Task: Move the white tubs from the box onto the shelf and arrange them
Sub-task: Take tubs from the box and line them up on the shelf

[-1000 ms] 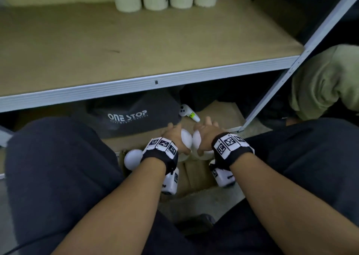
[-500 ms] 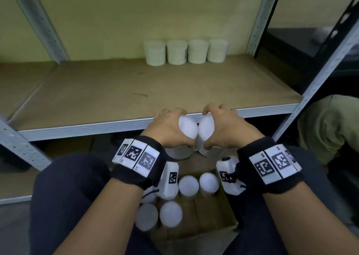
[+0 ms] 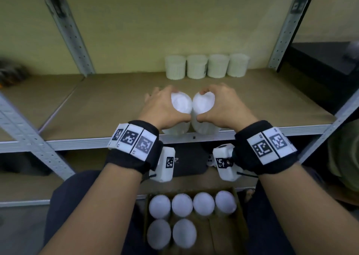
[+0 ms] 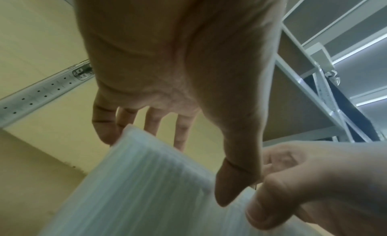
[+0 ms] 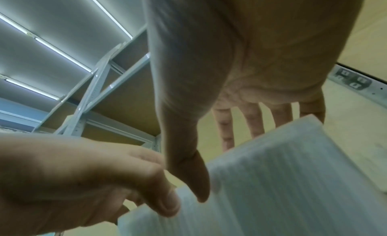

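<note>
My left hand (image 3: 165, 108) grips a white ribbed tub (image 3: 180, 104) from above, and my right hand (image 3: 223, 107) grips a second tub (image 3: 204, 103) the same way. The two tubs touch side by side over the front part of the brown shelf board (image 3: 106, 107). The left wrist view shows the left tub's ribbed wall (image 4: 150, 186) under thumb and fingers; the right wrist view shows the right tub (image 5: 282, 181) likewise. Several white tubs (image 3: 206, 66) stand in a row at the back of the shelf. A cardboard box (image 3: 229, 233) below holds several more tubs (image 3: 182, 204).
Grey perforated shelf uprights (image 3: 68, 29) rise at the back left and back right (image 3: 287, 25). The shelf's metal front rail (image 3: 77, 142) runs across below my hands. A dark bag (image 3: 188, 163) lies on the lower level. An olive cloth bundle (image 3: 345, 157) sits at the right edge.
Both hands have lifted their tubs out of the box, up past the front rail and over the shelf board. My head has tilted up, so the back row and the box are both in view.
</note>
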